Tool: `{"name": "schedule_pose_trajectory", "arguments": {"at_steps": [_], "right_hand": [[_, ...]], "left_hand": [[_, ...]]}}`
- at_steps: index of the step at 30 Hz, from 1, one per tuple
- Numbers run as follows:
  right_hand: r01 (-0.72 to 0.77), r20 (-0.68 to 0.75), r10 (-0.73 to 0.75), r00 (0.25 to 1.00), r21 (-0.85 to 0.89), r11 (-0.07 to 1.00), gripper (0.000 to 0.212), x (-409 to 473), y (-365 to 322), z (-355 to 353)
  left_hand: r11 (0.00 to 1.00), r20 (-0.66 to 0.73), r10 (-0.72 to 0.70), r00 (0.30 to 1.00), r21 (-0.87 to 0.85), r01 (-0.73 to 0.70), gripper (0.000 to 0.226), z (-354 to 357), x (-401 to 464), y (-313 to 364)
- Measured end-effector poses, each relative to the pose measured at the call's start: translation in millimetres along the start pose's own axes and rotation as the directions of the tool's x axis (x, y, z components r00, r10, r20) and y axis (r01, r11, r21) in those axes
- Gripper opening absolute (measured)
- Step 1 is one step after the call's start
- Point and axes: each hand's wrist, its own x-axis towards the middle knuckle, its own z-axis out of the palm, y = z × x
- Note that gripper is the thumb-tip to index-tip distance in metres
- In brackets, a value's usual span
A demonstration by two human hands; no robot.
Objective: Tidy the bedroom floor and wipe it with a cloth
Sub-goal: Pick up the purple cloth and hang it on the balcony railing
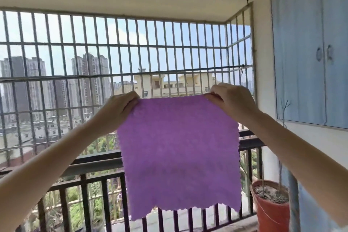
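Out on a balcony, both arms raised up at about head height. Purple cloth [178,149] stretched out flat between the two hands, hanging straight down in front of the dark railing [98,162]. Left hand [120,107] pinching the top left corner, fingers curled tight together over the edge. Right hand [231,100] pinching the top right corner, thumb and fingertips pressed onto the fabric. Bottom edge wavy and hanging free, touching nothing. Metal window grille [113,52] behind, tower blocks beyond it. Red plant pot [273,213] down at the lower right, just beside the cloth's bottom corner. Blue cabinet [310,52] on the right wall
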Motion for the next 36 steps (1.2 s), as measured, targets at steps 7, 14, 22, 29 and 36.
{"name": "schedule_pose_trajectory", "arguments": {"at_steps": [7, 14, 22, 29, 36], "right_hand": [[0.020, 0.071, -0.020, 0.997, -0.010, 1.000, 0.028, 17, 21, 22], [0.016, 0.108, -0.015, 0.994, -0.007, 1.000, 0.030, 30, 38, 37], [0.009, 0.265, 0.000, 0.964, -0.035, 0.999, 0.030, 25, 44, 65], [-0.014, 0.347, 0.013, 0.938, 0.000, 1.000, 0.029, 7, 48, 88], [-0.040, 0.437, 0.064, 0.897, -0.063, 0.997, 0.030, -3, 47, 108]], "left_hand": [[0.996, 0.121, -0.065, 0.991, 0.066, 0.057, 0.021, 21, 21, -11], [0.980, 0.160, -0.172, 0.972, 0.126, 0.153, 0.022, 27, 45, -23], [0.959, 0.297, -0.255, 0.920, 0.203, 0.200, 0.022, 61, 51, -46], [0.947, 0.384, -0.302, 0.872, 0.227, 0.228, 0.023, 92, 40, -58], [0.903, 0.359, -0.393, 0.847, 0.326, 0.281, 0.022, 109, 35, -62]]}}
